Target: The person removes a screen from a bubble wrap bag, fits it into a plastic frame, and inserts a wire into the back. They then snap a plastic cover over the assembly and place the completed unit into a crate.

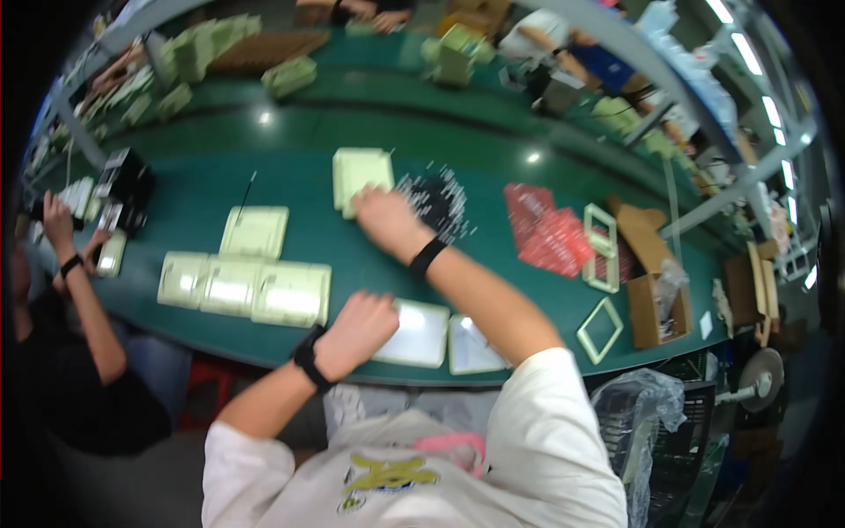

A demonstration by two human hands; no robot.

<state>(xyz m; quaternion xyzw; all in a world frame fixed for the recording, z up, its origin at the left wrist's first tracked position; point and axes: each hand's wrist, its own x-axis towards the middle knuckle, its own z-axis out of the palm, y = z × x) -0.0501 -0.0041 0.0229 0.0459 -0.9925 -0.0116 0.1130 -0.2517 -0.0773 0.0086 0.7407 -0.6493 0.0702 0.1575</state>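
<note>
My right hand (387,224) reaches to the far middle of the bench, its fingers curled at the near edge of a pale green plastic cover (363,167), which seems to lie on another. Just right of it spreads a pile of small dark parts with white tips (436,204). Nearer to me, my left hand (356,333) is closed, its knuckles up, beside a pale-rimmed cover with a whitish face (414,334); what its fingers hold, if anything, is hidden. A similar cover (471,345) lies partly under my right forearm.
Several pale green covers (295,293) lie to the left on the green bench (308,189). At right are red bubble wrap (550,233), pale frames (600,330) and an open cardboard box (660,308). Another person (88,334) works at far left.
</note>
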